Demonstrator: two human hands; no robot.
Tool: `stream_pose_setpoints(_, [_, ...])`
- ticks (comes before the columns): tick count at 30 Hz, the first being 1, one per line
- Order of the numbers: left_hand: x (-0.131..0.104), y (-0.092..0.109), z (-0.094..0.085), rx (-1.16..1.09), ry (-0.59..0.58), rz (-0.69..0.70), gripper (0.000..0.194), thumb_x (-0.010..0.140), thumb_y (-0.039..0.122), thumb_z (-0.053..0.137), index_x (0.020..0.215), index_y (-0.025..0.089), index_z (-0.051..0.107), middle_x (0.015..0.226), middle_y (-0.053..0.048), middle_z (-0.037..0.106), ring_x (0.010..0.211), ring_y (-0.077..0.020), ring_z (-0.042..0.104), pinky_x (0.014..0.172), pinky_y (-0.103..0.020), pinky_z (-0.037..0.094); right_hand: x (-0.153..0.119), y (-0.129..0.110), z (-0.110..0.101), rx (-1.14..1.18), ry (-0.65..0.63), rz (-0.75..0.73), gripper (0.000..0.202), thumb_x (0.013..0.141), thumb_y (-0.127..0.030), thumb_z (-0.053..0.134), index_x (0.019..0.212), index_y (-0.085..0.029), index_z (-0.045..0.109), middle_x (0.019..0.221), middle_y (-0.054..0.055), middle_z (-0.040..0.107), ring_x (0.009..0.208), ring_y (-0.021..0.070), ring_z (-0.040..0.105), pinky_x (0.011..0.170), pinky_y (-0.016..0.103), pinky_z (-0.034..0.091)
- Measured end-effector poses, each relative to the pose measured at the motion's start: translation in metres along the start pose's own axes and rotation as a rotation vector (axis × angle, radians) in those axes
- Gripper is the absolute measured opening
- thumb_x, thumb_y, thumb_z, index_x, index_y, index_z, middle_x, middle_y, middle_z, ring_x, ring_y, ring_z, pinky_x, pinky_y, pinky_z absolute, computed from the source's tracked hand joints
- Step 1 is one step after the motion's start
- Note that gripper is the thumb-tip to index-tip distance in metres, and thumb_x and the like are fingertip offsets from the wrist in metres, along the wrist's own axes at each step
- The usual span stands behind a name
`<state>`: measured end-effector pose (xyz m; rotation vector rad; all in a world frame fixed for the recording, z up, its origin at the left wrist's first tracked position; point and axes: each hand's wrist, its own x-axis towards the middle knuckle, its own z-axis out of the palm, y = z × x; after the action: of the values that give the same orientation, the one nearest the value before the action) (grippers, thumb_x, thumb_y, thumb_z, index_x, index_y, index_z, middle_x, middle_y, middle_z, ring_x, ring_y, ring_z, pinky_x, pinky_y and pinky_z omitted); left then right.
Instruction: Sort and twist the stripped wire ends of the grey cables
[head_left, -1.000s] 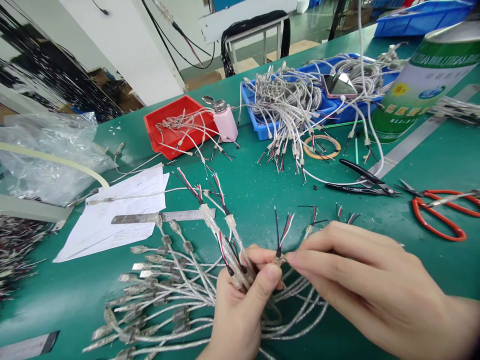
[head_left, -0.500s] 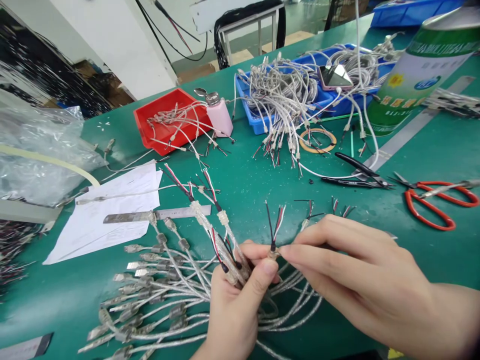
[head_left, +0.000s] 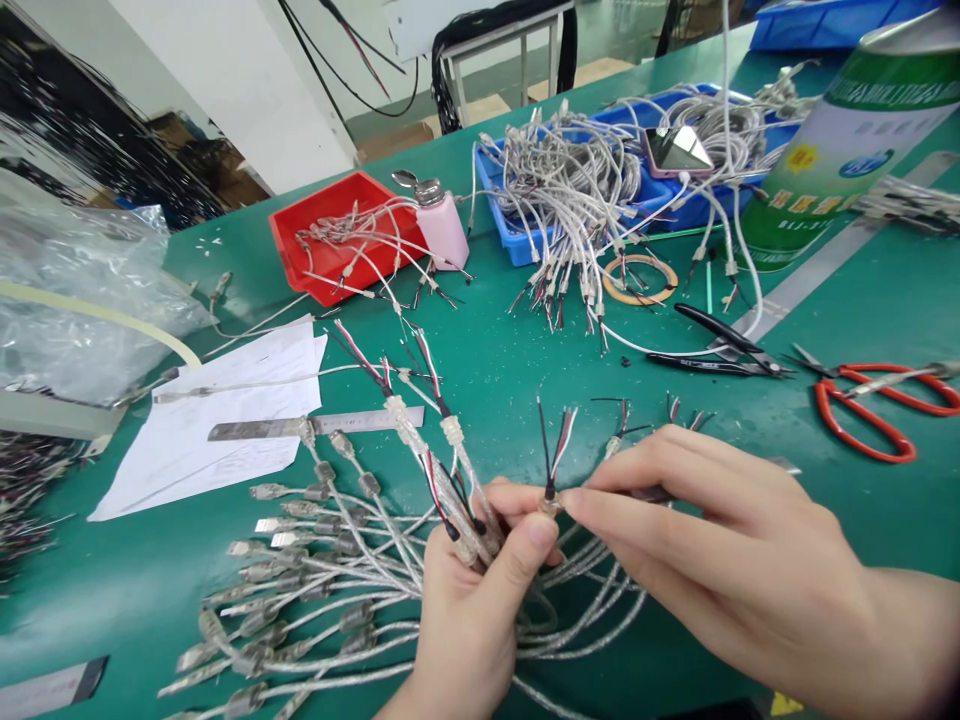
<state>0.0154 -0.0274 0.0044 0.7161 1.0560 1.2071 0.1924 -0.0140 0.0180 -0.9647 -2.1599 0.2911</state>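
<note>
At lower centre, our left hand [head_left: 476,600] clenches cables [head_left: 471,488], presumably steadying one upright wire end [head_left: 550,492] while our right hand [head_left: 720,550], grip pinched closed, holds its base.

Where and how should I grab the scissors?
Probably by the near red loop, coming from the near right with the right hand: the scissors lie with blades pointing left and away, and a metal tool seems to lie across the far loop.

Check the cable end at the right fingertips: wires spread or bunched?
Spread: above the black collar, a black wire stands apart from the red wire and white wire.
</note>
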Motion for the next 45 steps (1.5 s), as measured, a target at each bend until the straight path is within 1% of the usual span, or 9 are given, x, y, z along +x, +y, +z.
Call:
stream_pose_setpoints(5, [-0.0018, -0.0003, -0.0005, -0.015, -0.001, -0.008, 0.009, 0.074, 0.028, 0.08, 0.082, 0.025, 0.077, 0.065, 0.003, 0.063, 0.06, -0.0052, 0.056, 0.06, -0.011, 0.045, -0.0001, -0.0006, 0.0027, -0.035, 0.017, -0.016, 0.025, 0.092, -0.005, 0.05, 0.106, -0.017, 0.067, 0.095, 0.007, 0.062, 0.076, 0.0179, 0.052, 0.066, 0.032, 0.04])
stream_pose_setpoints(9, [-0.0036, -0.0009, -0.0019, -0.021, 0.004, -0.023, 0.009, 0.075, 0.028, 0.079, 0.084, 0.026, 0.077, 0.065, 0.003, 0.062, 0.061, -0.0057, 0.057, 0.061, -0.012, 0.046, 0.0004, -0.0015, 0.0019, -0.027, 0.038, -0.025, 0.022, 0.093, -0.006, 0.051, 0.105, -0.017, 0.066, 0.094, 0.006, 0.062, 0.075, 0.0171, 0.052, 0.065, 0.031, 0.041])
stream_pose_setpoints(15, [-0.0031, 0.0001, -0.0003, -0.01, -0.009, -0.006, 0.007, 0.076, 0.029, 0.078, 0.082, 0.025, 0.077, 0.063, 0.003, 0.061, 0.06, -0.006, 0.053, 0.061, -0.013, 0.043, 0.0011, 0.0006, -0.0014, 0.037, -0.012, -0.006, 0.023, 0.095, -0.008, 0.049, 0.11, -0.016, 0.065, 0.091, 0.006, 0.062, 0.075, 0.0169, 0.053, 0.062, 0.029, 0.041])
stream_pose_setpoints(20, [-0.0029, -0.0003, -0.0005, -0.002, -0.015, -0.01, 0.009, 0.077, 0.031, 0.078, 0.083, 0.024, 0.076, 0.063, 0.003, 0.059, 0.06, -0.0065, 0.052, 0.061, -0.014, 0.041, 0.0018, 0.0017, -0.0022, 0.049, -0.032, -0.009, 0.022, 0.096, -0.009, 0.048, 0.108, -0.016, 0.065, 0.09, 0.006, 0.062, 0.074, 0.0164, 0.053, 0.061, 0.028, 0.042])
stream_pose_setpoints(23, [-0.0029, 0.0, -0.0004, -0.003, -0.018, -0.015, 0.011, 0.076, 0.031, 0.078, 0.082, 0.022, 0.076, 0.062, 0.002, 0.059, 0.061, -0.0075, 0.051, 0.061, -0.016, 0.041, 0.0017, 0.0013, -0.0033, 0.065, -0.035, -0.011, 0.02, 0.096, -0.009, 0.048, 0.105, -0.015, 0.065, 0.09, 0.006, 0.061, 0.073, 0.0155, 0.053, 0.061, 0.027, 0.042])
stream_pose_setpoints(27, [-0.0024, 0.0014, 0.0005, -0.001, -0.027, -0.007, 0.012, 0.076, 0.032, 0.078, 0.08, 0.022, 0.076, 0.061, 0.002, 0.058, 0.061, -0.0078, 0.051, 0.062, -0.017, 0.04, 0.0007, 0.0017, -0.0047, 0.063, -0.037, -0.014, 0.02, 0.096, -0.01, 0.048, 0.107, -0.015, 0.064, 0.091, 0.006, 0.061, 0.074, 0.0154, 0.052, 0.062, 0.028, 0.042])
stream_pose_setpoints(31, [-0.0022, 0.0009, 0.0004, -0.002, -0.024, -0.012, 0.01, 0.077, 0.032, 0.077, 0.081, 0.023, 0.076, 0.061, 0.003, 0.058, 0.061, -0.0074, 0.051, 0.062, -0.016, 0.04, 0.0002, 0.0021, -0.006, 0.049, -0.043, -0.022, 0.02, 0.097, -0.01, 0.048, 0.108, -0.015, 0.064, 0.092, 0.007, 0.061, 0.076, 0.0162, 0.053, 0.063, 0.029, 0.042])
stream_pose_setpoints(39, [-0.0036, -0.0011, -0.002, 0.007, -0.025, -0.003, 0.012, 0.076, 0.032, 0.078, 0.081, 0.021, 0.076, 0.061, 0.002, 0.058, 0.06, -0.0081, 0.052, 0.061, -0.017, 0.041, 0.0035, 0.0019, -0.0047, 0.036, -0.034, -0.023, 0.02, 0.096, -0.01, 0.048, 0.105, -0.015, 0.065, 0.089, 0.005, 0.061, 0.072, 0.0149, 0.053, 0.06, 0.027, 0.042])
stream_pose_setpoints(45, [-0.0021, 0.0001, -0.0008, 0.001, -0.036, -0.012, 0.009, 0.076, 0.03, 0.078, 0.081, 0.022, 0.076, 0.06, 0.003, 0.058, 0.06, -0.007, 0.052, 0.06, -0.016, 0.041, 0.0016, 0.001, -0.003, 0.048, -0.034, -0.014, 0.022, 0.095, -0.007, 0.048, 0.105, -0.015, 0.065, 0.09, 0.006, 0.061, 0.073, 0.016, 0.051, 0.061, 0.029, 0.041])
